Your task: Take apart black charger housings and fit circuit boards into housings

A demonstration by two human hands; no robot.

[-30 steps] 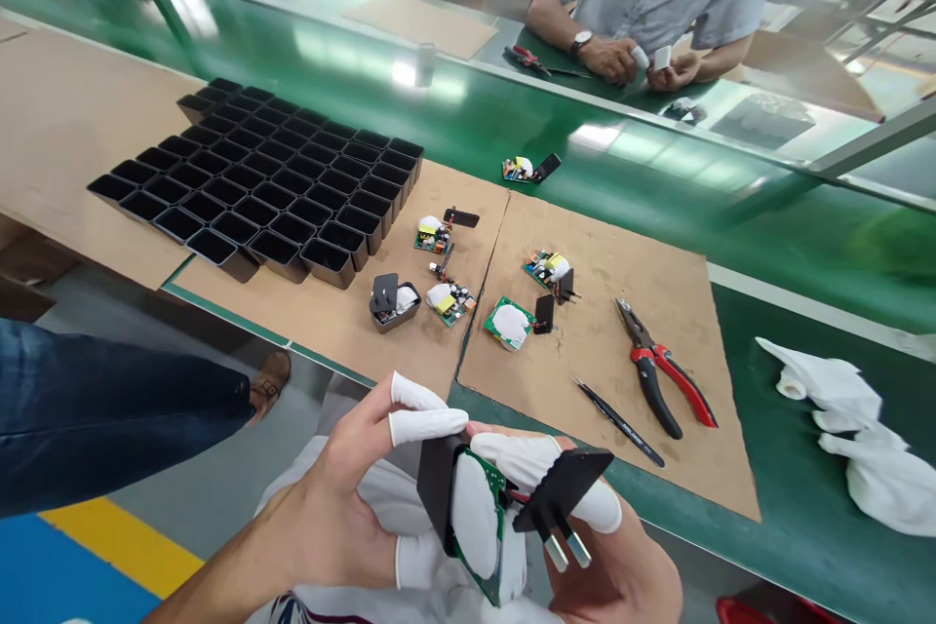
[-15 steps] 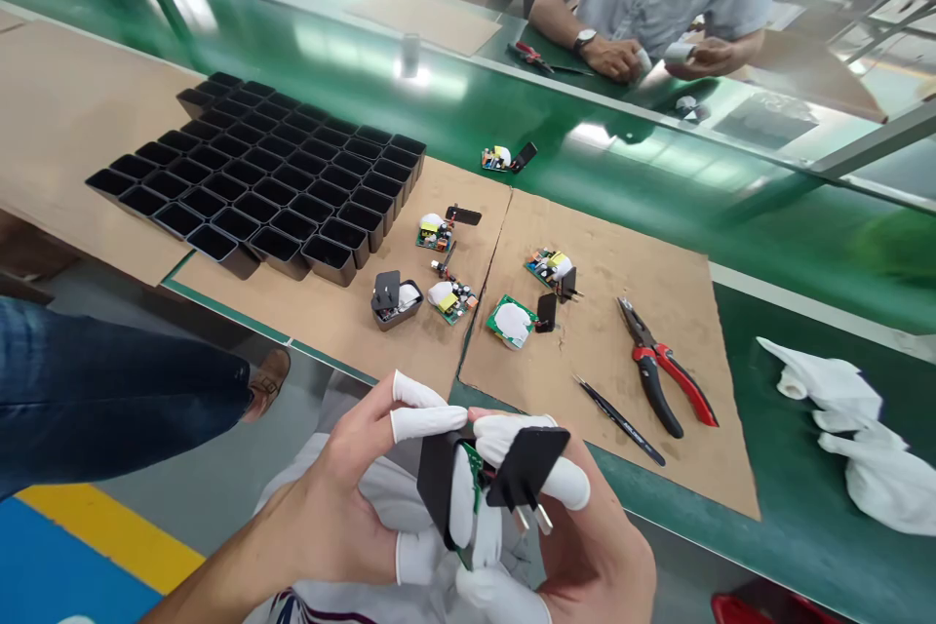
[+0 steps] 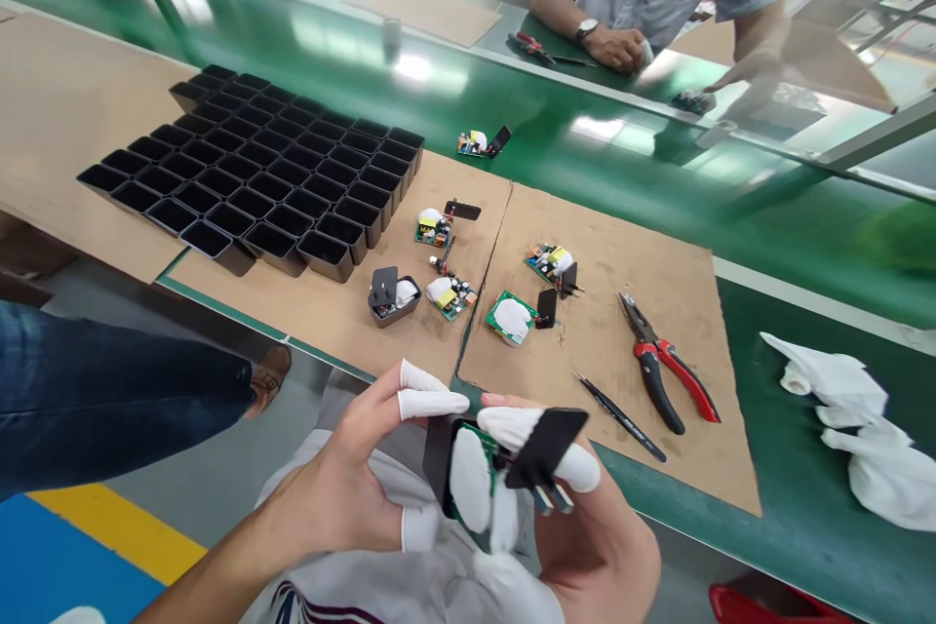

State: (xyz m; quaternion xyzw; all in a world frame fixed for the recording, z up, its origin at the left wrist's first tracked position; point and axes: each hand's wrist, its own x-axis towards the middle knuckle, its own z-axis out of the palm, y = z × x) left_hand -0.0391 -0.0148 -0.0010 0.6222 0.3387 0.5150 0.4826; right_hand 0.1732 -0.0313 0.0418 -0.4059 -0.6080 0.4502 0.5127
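My left hand [image 3: 340,483], with white finger cots, is closed around a small black plastic case [image 3: 437,456] above my lap. A green circuit board [image 3: 472,483] with a white patch on its face stands at the case's mouth. How far it sits inside, I cannot tell. My right hand [image 3: 604,546], also in finger cots, grips the board. Beside the board hangs a black plug plate [image 3: 550,448] with two metal pins, resting against my right fingers.
Rows of black cases [image 3: 249,171] stand at left. Several circuit boards [image 3: 512,317] and one filled case [image 3: 395,297] lie on cardboard. Tweezers [image 3: 620,416] and red-black pliers [image 3: 658,361] lie right, near white cloth [image 3: 870,429]. Across the bench, a person [image 3: 665,0] works.
The board has turned, showing more of its white patch, and the plug plate has shifted slightly right and up. Across the bench, the person's one hand has moved down to the bench.
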